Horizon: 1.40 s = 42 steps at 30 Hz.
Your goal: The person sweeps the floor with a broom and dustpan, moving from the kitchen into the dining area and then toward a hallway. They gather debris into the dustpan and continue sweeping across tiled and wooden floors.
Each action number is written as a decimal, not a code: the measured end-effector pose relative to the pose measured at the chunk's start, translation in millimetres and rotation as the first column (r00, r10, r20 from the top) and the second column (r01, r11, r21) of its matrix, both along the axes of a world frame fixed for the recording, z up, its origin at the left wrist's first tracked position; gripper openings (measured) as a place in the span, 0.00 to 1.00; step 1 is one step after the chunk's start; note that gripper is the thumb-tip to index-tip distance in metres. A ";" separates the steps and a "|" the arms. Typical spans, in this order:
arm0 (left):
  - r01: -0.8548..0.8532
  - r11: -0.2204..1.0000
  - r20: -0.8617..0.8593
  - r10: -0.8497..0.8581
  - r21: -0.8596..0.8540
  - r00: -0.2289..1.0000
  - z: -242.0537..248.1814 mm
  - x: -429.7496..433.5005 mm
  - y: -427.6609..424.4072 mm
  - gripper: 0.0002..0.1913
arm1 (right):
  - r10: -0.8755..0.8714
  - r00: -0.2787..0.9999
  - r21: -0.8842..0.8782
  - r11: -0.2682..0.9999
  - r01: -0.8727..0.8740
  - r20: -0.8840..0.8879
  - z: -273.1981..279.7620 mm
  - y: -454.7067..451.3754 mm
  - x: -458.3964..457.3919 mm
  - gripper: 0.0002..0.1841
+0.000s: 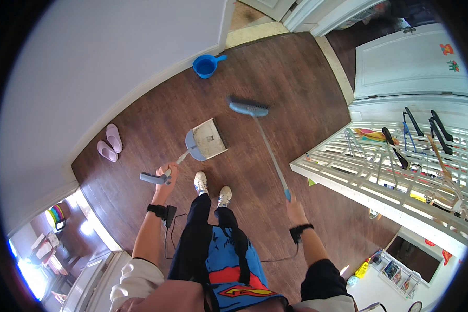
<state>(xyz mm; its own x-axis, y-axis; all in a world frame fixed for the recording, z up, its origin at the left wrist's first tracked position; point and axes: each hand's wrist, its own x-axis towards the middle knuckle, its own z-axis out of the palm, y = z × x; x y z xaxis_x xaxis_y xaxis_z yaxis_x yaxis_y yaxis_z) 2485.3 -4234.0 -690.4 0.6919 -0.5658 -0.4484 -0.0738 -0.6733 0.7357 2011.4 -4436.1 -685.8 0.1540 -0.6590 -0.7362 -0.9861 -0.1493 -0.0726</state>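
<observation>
My left hand grips the upper handle of a long-handled dustpan. The pan has a blue-grey back and a pale, stained tray, its dark lip turned to the right. In my right hand is the grey pole of a broom, held near its blue end. The broom head is blue with dark bristles, slightly blurred, and lies beyond the dustpan to the upper right, apart from it. Whether the bristles touch the floor I cannot tell.
Dark wood flooring spreads around my feet. By the left wall stand pink slippers; a blue dipper sits farther up. A white rack with hangers juts in from the right. Doorways open at the upper right and lower left.
</observation>
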 end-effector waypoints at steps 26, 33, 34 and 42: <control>0.139 0.983 0.106 -0.127 -0.123 0.986 -19.6 -19.8 -64.4 0.05 | -0.912 0.410 0.776 0.272 0.569 0.019 135.4 73.8 62.3 0.33; 0.133 0.987 0.128 -0.122 -0.087 0.984 -19.0 -21.0 -60.9 0.04 | -0.331 0.853 0.253 0.936 0.243 0.405 128.7 131.4 101.7 0.34; 0.135 0.981 0.123 -0.118 -0.141 0.985 -16.3 -21.4 -59.2 0.03 | -0.161 0.900 0.073 0.987 0.144 0.406 118.6 141.4 114.8 0.34; 0.194 0.978 0.164 -0.180 -0.077 0.970 -15.1 -13.6 -61.5 0.01 | -0.918 0.396 0.804 0.261 0.534 0.035 145.0 86.0 53.8 0.31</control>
<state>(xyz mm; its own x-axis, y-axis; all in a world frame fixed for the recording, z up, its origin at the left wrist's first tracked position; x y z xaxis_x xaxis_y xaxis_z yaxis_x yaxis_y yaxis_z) 2471.8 -4295.5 -705.5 0.6269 -0.7256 -0.2837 -0.3105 -0.5666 0.7632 2065.3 -4350.1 -540.8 0.2596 -0.0926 -0.9613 -0.4159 0.8876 -0.1978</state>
